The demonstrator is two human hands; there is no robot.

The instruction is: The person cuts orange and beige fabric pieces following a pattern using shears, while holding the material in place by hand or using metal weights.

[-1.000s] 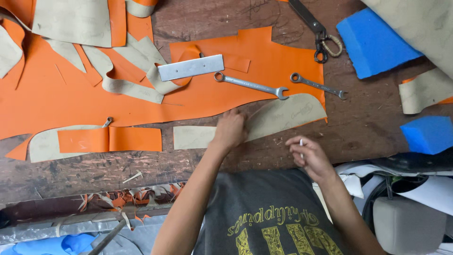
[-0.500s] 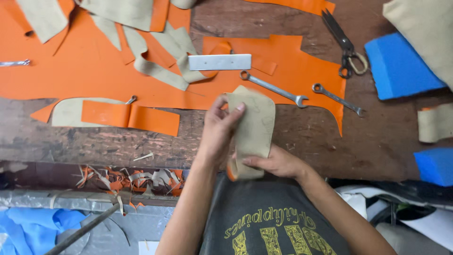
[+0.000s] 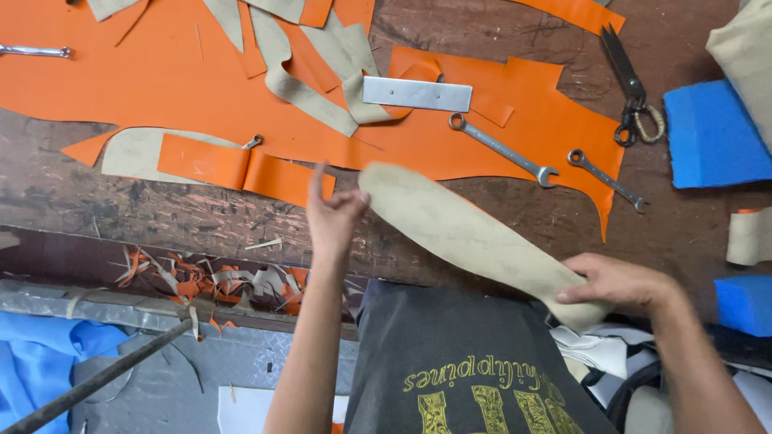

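A long beige sole-shaped cut piece (image 3: 466,233) is lifted above the near edge of the wooden bench. My right hand (image 3: 615,283) pinches its near end at the lower right. My left hand (image 3: 331,213) is raised just left of its rounded far end, fingers apart, and appears to hold nothing. A large orange sheet (image 3: 185,80) lies spread on the bench beyond both hands.
On the orange sheet lie a flat metal bar (image 3: 416,93), two wrenches (image 3: 505,150) (image 3: 605,178) and beige strips (image 3: 297,76). Scissors (image 3: 633,92) and blue foam blocks (image 3: 712,137) sit at the right. Orange offcuts (image 3: 209,281) litter a ledge below the bench edge.
The beige piece, folded between both hands half a second ago, is now stretched out flat. My right hand has drawn its end to the right, and my left hand has let go.
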